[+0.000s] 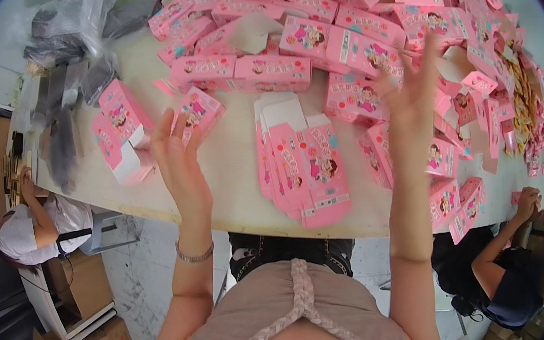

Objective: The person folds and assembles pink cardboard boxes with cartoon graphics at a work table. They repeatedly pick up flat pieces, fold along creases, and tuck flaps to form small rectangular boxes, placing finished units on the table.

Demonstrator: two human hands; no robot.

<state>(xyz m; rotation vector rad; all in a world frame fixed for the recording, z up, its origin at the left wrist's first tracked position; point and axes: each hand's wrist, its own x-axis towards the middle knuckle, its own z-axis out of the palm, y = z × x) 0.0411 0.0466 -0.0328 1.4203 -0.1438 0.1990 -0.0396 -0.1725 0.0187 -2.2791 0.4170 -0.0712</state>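
Observation:
My left hand [181, 164] is open, its fingers spread beside a small pink printed carton [205, 113]. Whether the fingertips touch that carton I cannot tell. Just left of the hand, another pink carton [121, 114] leans with an opened carton [124, 157] whose white inner flaps show. My right hand [412, 95], somewhat blurred, is raised with fingers apart in front of the carton pile and holds nothing visible. Between my hands lies a stack of flat, unfolded pink cartons [302, 166], overlapping near the table's front edge.
A large heap of folded pink cartons [310, 36] covers the table's [243, 207] far side and right. Clear plastic bags and dark strips [65, 120] lie far left. Yellow-and-red packets [521, 98] sit far right. One person [41, 225] sits left, another [508, 270] right.

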